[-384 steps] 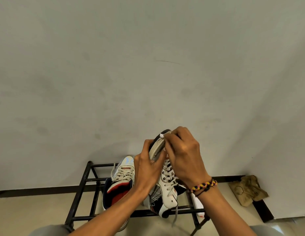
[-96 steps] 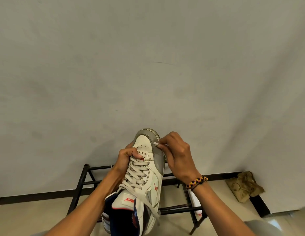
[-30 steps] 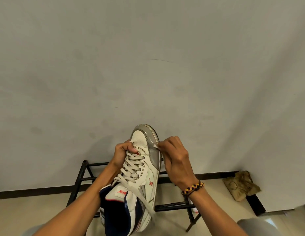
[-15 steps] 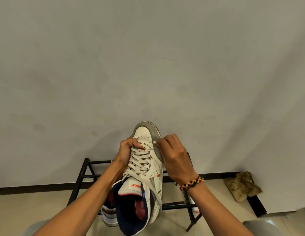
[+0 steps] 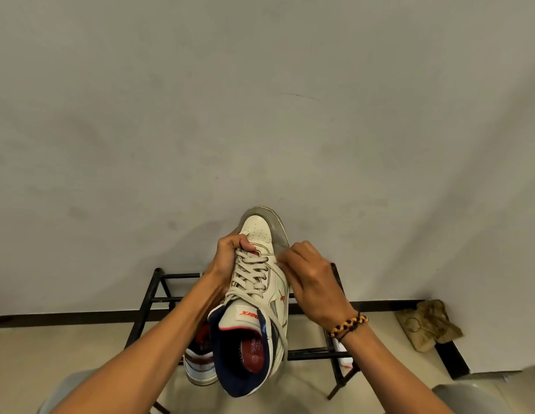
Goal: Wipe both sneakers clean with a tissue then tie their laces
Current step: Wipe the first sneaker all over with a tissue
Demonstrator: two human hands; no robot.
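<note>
Gripping the white sneaker [image 5: 260, 282] in mid-air, my left hand [image 5: 230, 258] curls round its left side near the toe, thumb pressed over the top eyelets beside the laces [image 5: 248, 270]. I see the shoe held toe-up toward the grey wall [image 5: 260, 100], its navy collar and red insole open toward me, and one loose lace end hanging down its right flank. My right hand [image 5: 314, 282] sits against the shoe's right side just below the grey toe cap, fingers bent inward against the upper; that hand is blurred, and I cannot tell whether the tissue is pinched between its fingers, since none of it shows clearly. A braided yellow, red and black bracelet [image 5: 348, 325] circles my right wrist.

Below and behind the held shoe, the second sneaker [image 5: 199, 360] rests on the black metal shoe rack [image 5: 158, 294], mostly hidden by my left forearm, with only its heel and red lining visible. A white object [image 5: 344, 352] lies at the rack's right edge, partly covered by my right wrist. On the floor at the right, against the dark skirting, lies a crumpled tan cloth [image 5: 427, 327].
</note>
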